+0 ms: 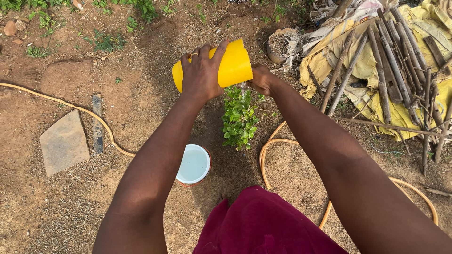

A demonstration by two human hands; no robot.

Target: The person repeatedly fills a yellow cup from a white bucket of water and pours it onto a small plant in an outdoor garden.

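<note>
1. The left hand (201, 70) was wrapped around a yellow jug (221, 66), fingers curled over its side, holding it tipped on its side above the ground.
2. The right hand (262, 79) was at the jug's lower right edge, just under its mouth; whether it gripped the jug or only cupped beneath it could not be told.
3. A thin stream of water (242, 87) fell from the jug between the hands.
4. A small leafy plant (240, 117) stood in wet, dark soil directly below the jug.
5. A bucket (193, 164) of water sat on the ground just left of the plant, beneath the left forearm.
6. A tan hose (108, 134) ran across the ground at the left and looped again beside the plant.
7. A flat stone (63, 141) lay near the left edge.
8. Sticks (391, 70) lay on a yellow tarp (400, 115) at the right.
</note>
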